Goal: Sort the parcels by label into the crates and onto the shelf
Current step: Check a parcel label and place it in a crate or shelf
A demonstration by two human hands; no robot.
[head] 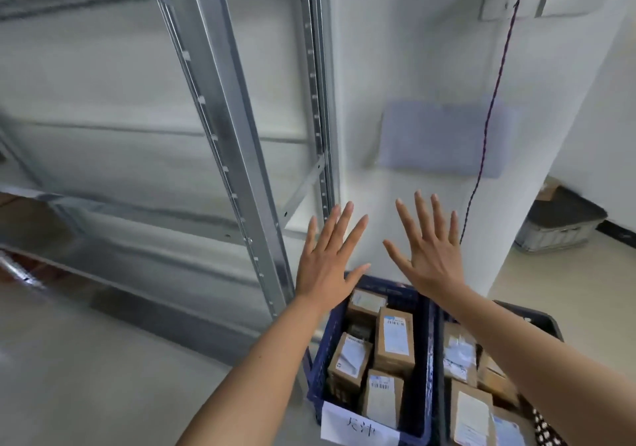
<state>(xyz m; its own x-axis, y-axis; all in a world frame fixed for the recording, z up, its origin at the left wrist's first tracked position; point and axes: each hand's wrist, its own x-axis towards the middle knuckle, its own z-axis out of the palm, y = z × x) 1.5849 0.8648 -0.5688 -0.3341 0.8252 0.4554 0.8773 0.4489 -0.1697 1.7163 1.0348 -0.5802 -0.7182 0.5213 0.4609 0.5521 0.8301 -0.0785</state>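
Observation:
My left hand [328, 256] and my right hand [430, 249] are both raised in front of me, palms forward, fingers spread, holding nothing. Below them a blue crate [425, 349] holds several brown cardboard parcels [394, 340] with white labels; a white paper sign [359, 430] with handwritten characters hangs on its near wall. To its right a dark crate [535, 316] holds more labelled parcels [469, 414]. A grey metal shelf [220, 118] stands to the left, its boards blurred.
A white wall pillar [413, 67] rises behind the crates, with a bluish panel [444, 135] and a dark twisted cord [488, 118] hanging down it. A grey bin [557, 228] with a dark top sits on the pale floor at the right.

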